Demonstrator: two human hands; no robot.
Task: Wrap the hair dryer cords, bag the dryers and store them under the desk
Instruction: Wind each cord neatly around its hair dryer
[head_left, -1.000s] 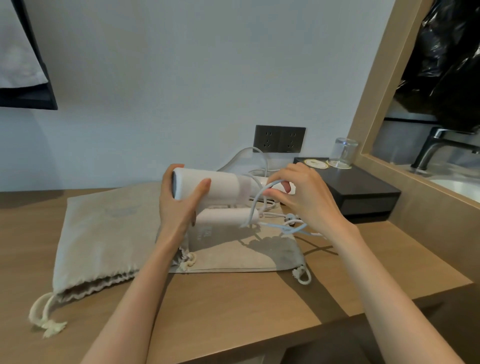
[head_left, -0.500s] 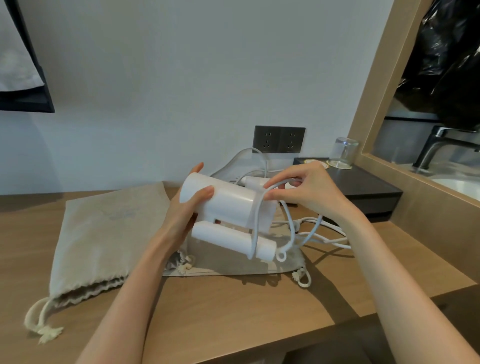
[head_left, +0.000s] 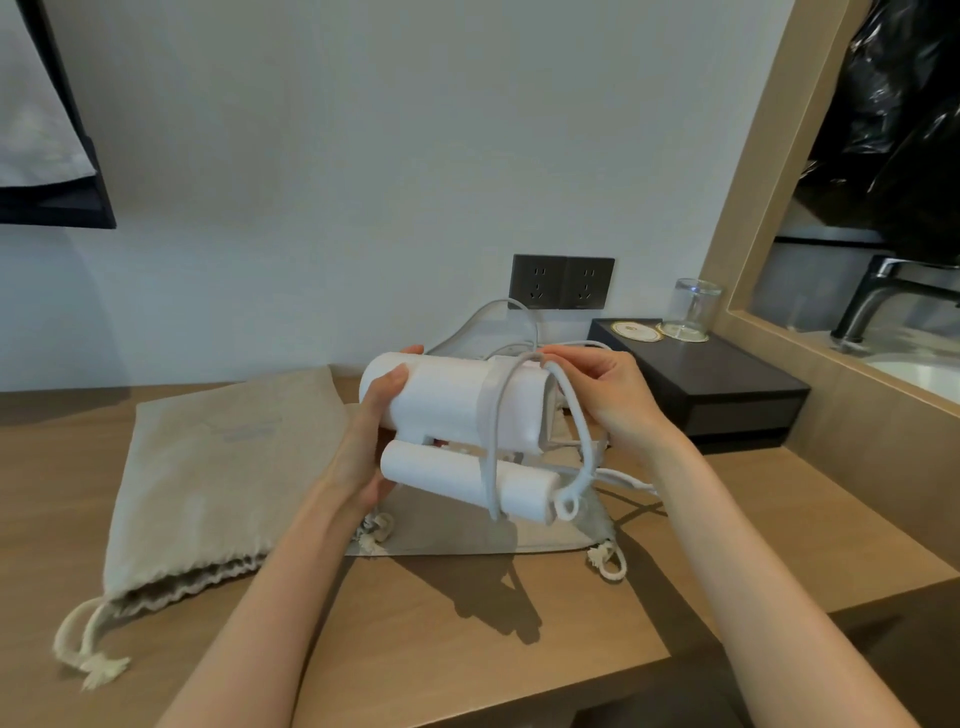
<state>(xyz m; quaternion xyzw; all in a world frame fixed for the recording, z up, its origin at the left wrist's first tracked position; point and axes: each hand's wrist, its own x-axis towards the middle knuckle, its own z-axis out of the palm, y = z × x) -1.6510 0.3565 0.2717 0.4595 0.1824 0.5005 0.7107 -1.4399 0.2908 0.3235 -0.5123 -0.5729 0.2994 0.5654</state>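
Hair dryer (head_left: 447, 405) held above the desk (head_left: 441, 649) at centre: left hand (head_left: 363, 441) at its left end, right hand (head_left: 613, 400) at its right end, pinching the cord (head_left: 489, 441) looped over barrel and folded handle. Directly beneath it, a flat bag (head_left: 467, 538) lies on the desk; a second bag (head_left: 218, 467) lies to the left, mouth toward the near edge. Far right: box (head_left: 727, 395) on the desk carrying a glass (head_left: 693, 312), wall socket (head_left: 562, 282) behind the dryer, tap (head_left: 878, 291) further right.

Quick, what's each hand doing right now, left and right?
Left hand: grips the white hair dryer by its barrel.
Right hand: pinches the cord looped over the dryer.
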